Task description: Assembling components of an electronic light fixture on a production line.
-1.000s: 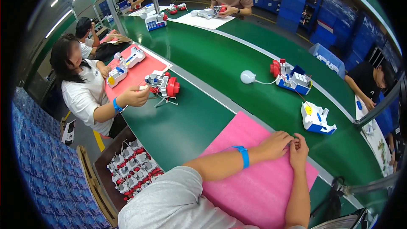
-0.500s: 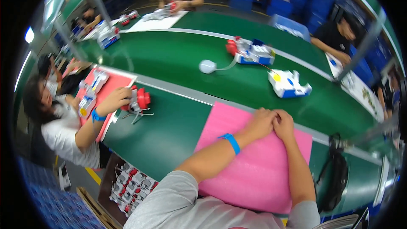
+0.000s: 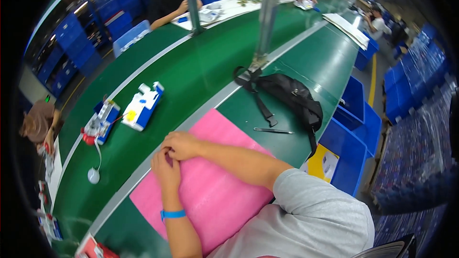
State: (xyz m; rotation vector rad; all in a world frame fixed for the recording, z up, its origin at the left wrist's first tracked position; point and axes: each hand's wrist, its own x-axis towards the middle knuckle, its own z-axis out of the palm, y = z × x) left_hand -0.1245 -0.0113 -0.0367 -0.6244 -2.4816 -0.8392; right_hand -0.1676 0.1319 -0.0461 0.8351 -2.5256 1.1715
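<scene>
My left hand (image 3: 165, 168), with a blue wristband (image 3: 173, 214) on its wrist, rests at the far edge of a pink foam mat (image 3: 224, 196). Against it lies my right hand (image 3: 183, 145), the two touching at the fingers. Both hands are curled closed, and nothing shows in them. Beyond them on the green belt (image 3: 186, 86) lies a white and blue plastic housing (image 3: 141, 107) with a yellow round spot. Left of it sits a similar unit (image 3: 104, 120) with a red part and a white ball (image 3: 93, 176) on a pale strip.
A black strapped bag (image 3: 291, 96) and metal tweezers (image 3: 273, 130) lie right of the mat. Blue bins (image 3: 343, 155) stand beside the table. A metal post (image 3: 268, 16) rises at the belt's edge. A co-worker in black (image 3: 167, 2) sits across the belt.
My view has swung to the right, so the bag, tweezers and right-hand bins show more fully. The neighbour on the left has left the picture. My hands stay together on the mat.
</scene>
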